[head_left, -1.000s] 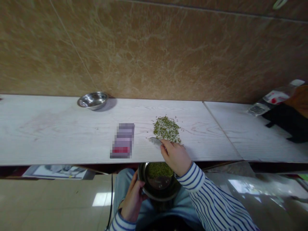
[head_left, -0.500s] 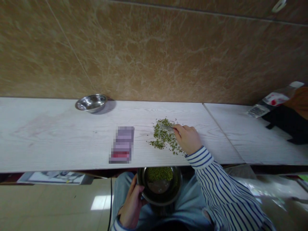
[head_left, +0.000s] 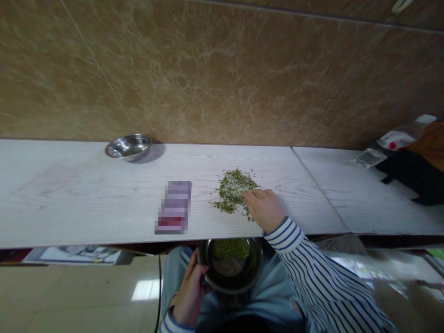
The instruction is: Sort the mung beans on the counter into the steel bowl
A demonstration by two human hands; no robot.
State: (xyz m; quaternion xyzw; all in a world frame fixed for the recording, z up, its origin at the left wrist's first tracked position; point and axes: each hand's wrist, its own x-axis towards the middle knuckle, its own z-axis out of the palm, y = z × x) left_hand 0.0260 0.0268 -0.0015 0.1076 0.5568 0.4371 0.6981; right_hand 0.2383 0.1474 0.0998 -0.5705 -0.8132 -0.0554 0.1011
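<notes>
Brown marbled wall panels (head_left: 194, 69), crossed by thin pale seams, rose behind a long white table (head_left: 86, 199) with a faint wood grain. One joint ran across the tabletop toward the right, and a pinkish stain marked its left part. Below, glossy pale floor tiles (head_left: 86, 296) caught bright patches of light, and a dark cord (head_left: 159, 291) hung beside the person's left leg. Left of centre, near the wall, sat a shallow metal dish (head_left: 129, 147).

Any writing was beyond reading: a flat oblong item (head_left: 173, 207) on the table was blurred into lilac and red blocks, and the red-and-white label on a clear bottle (head_left: 397, 140) at the far right was too small to make out. A clear packet (head_left: 370, 158) and a black-and-orange bundle (head_left: 412, 173) lay close by the bottle.

Small green grains (head_left: 225, 187) lay scattered on the table, right of the oblong item. Over their right side, the right hand (head_left: 265, 208) pinched a thin utensil (head_left: 236, 198), its tip hard to tell from the grains. The left hand (head_left: 190, 289) clasped the left side of a metal bowl (head_left: 249, 275), thumb at the rim. That bowl stood at the person's lap, just below the table's front edge, with more green grains heaped toward its far side.
</notes>
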